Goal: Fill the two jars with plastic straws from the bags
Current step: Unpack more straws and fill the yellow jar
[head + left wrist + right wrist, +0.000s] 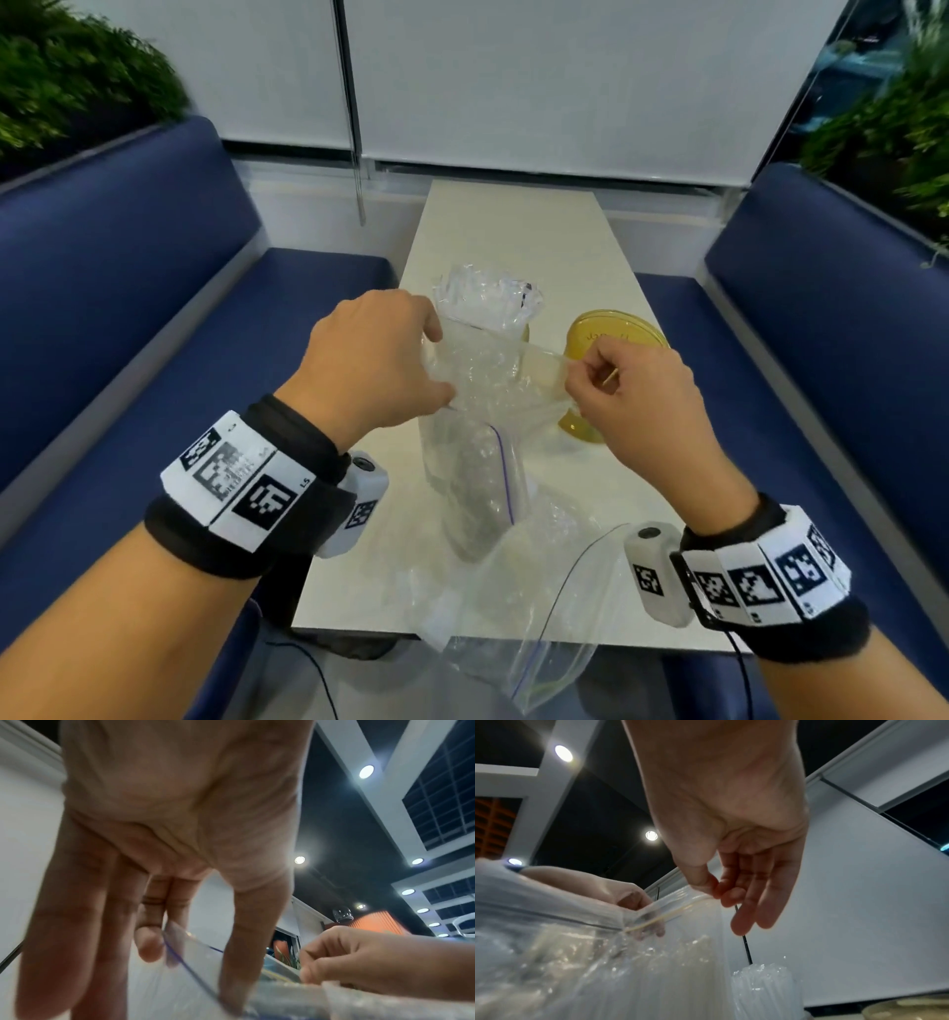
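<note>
A clear zip bag of wrapped plastic straws stands upright on the white table, and both hands hold its mouth. My left hand pinches the left edge between thumb and fingers; the left wrist view shows the blue zip line under them. My right hand pinches the right end of the zip strip and pulls it sideways. Behind the bag, a jar holds a bunch of clear straws, also low in the right wrist view as the straws. An amber jar stands behind my right hand.
A second clear zip bag lies flat and crumpled at the table's near edge, partly hanging over it. Blue benches flank the narrow table on both sides. White blinds and a hanging cord are at the far end.
</note>
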Motion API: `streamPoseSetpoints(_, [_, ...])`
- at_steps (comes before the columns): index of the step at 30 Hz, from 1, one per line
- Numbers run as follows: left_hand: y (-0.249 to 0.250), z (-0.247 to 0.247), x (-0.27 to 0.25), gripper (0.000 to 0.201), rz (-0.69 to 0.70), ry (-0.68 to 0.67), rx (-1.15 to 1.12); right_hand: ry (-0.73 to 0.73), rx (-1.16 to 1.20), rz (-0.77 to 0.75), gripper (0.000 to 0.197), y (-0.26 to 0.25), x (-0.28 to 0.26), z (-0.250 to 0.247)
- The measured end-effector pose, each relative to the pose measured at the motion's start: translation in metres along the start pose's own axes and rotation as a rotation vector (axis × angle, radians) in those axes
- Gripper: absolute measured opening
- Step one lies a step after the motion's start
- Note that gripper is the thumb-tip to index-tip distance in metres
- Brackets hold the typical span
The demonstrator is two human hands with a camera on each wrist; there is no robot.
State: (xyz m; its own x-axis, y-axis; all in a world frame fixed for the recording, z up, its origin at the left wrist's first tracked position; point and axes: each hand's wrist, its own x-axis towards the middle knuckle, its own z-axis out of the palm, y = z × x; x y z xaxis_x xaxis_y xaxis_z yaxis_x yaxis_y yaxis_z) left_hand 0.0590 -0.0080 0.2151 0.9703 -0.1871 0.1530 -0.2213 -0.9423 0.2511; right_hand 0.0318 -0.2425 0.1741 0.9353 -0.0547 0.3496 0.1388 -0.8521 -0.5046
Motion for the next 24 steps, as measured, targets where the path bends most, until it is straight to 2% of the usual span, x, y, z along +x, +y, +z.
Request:
streamPoseSetpoints(4, [-0.013, -0.005, 0.000, 0.059, 0.055, -0.073, 0.092, -0.028, -0.203, 0.027, 0.030, 0.015, 0.007, -0.008])
streamPoseSetpoints(8, [-0.004, 0.001, -0.004, 0.051, 0.026, -0.046, 0.137, -0.123, -0.364, 0.031, 0.030, 0.020, 0.008, -0.002])
streamPoseSetpoints(9, [-0.002, 0.004, -0.005, 0.053, 0.040, -0.064, 0.118, -0.124, -0.384, 0.028, 0.030, 0.019, 0.008, 0.001])
streamPoseSetpoints(12, [-0.001, 0.007, -0.009, 0.078, 0.076, -0.160, 0.098, -0.119, -0.418, 0.045, 0.029, 0.021, 0.012, 0.006])
streamPoseSetpoints(17, [0.001, 0.007, -0.007, 0.082, 0.127, -0.205, 0.145, -0.208, -0.600, 0.155, 0.030, 0.029, 0.017, 0.011])
streamPoseSetpoints(22, [0.020, 0.010, -0.006, 0.086, 0.152, -0.170, 0.108, -0.264, -0.745, 0.199, 0.013, 0.018, 0.018, 0.013])
streamPoseSetpoints(24, [0.023, 0.012, -0.005, 0.085, 0.151, -0.177, 0.050, -0.221, -0.730, 0.219, 0.006, 0.015, 0.017, 0.010])
